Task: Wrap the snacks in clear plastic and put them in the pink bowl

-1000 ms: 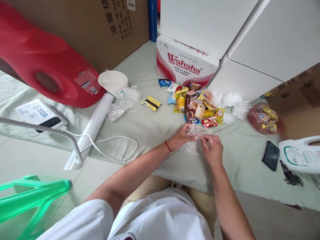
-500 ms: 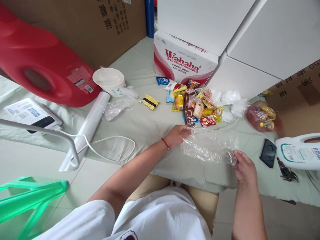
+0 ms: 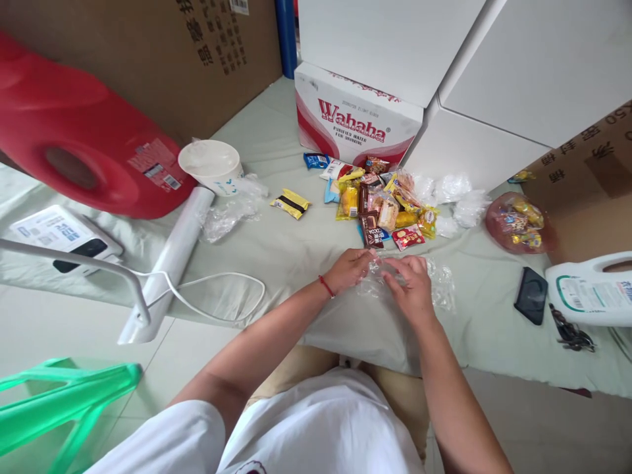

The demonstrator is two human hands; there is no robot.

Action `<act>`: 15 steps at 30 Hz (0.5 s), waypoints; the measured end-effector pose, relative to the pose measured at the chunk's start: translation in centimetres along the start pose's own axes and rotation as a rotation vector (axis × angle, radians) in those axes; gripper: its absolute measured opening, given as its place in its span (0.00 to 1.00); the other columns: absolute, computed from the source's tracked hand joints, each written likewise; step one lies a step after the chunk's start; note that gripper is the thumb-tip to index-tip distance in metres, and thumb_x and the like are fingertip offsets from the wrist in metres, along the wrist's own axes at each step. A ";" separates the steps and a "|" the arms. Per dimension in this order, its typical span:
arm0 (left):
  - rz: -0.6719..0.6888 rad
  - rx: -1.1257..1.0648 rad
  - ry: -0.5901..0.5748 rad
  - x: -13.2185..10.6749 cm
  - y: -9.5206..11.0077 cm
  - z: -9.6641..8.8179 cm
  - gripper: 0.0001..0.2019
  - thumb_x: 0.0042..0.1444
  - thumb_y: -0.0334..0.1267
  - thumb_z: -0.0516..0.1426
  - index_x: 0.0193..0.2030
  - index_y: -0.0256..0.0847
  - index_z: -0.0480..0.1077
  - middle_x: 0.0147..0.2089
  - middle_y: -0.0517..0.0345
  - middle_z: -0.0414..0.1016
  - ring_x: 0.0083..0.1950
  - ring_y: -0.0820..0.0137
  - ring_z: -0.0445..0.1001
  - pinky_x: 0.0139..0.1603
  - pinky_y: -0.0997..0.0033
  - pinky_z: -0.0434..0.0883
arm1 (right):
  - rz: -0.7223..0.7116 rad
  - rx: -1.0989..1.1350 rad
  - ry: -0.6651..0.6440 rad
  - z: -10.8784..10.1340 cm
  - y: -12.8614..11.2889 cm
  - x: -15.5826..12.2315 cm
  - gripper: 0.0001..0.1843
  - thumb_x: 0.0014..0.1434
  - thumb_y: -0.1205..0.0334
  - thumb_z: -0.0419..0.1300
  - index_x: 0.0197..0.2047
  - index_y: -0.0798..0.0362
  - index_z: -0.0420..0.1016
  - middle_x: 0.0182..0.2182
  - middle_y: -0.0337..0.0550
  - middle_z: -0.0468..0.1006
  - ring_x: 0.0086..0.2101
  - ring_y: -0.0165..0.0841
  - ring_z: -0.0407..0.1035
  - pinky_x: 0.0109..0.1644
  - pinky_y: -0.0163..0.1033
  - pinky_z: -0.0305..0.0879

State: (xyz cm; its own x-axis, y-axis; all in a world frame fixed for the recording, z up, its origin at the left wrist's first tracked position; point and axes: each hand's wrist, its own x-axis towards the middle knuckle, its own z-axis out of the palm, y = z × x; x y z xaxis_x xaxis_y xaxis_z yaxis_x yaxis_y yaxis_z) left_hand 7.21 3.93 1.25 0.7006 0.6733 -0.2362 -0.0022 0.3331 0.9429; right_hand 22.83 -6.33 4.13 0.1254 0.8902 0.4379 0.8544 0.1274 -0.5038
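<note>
A clear plastic bag point(image 3: 441, 288) lies crumpled on the pale green cloth point(image 3: 296, 250) in front of me. My left hand point(image 3: 349, 270), with a red string at the wrist, pinches one end of the bag. My right hand point(image 3: 411, 291) is closed on the bag right beside it, fingers nearly touching the left hand. Just beyond my hands sits a pile of wrapped snacks point(image 3: 382, 204). A single yellow and black snack point(image 3: 290, 203) lies apart to the left of the pile.
A Wahaha carton point(image 3: 355, 125), white boxes point(image 3: 469, 79), a red jug point(image 3: 83, 145), a paper cup point(image 3: 211, 164), a white roll point(image 3: 170, 260) and a cable stand around. At right lie a filled snack bag point(image 3: 518, 224), a black object point(image 3: 530, 295) and a white jug point(image 3: 587, 289). A green stool point(image 3: 59, 401) stands at lower left.
My right hand first drew the plastic bag out to the right and stretched it, then came back to meet the left hand; the bag is bunched again.
</note>
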 end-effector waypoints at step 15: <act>0.057 -0.088 -0.086 -0.3 0.1 -0.2 0.24 0.48 0.53 0.65 0.45 0.35 0.75 0.24 0.64 0.70 0.22 0.78 0.59 0.24 0.75 0.53 | 0.194 0.182 0.128 1.3 1.4 0.1 0.09 0.65 0.56 0.62 0.41 0.49 0.84 0.28 0.38 0.70 0.35 0.34 0.65 0.45 0.41 0.63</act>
State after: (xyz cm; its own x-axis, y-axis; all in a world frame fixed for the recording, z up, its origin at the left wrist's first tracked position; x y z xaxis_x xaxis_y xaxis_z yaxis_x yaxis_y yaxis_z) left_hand 6.82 3.90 1.35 0.7561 0.6350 -0.1583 -0.1038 0.3552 0.9290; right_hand 23.35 -5.54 2.51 0.3501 0.8445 0.4052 0.7053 0.0470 -0.7074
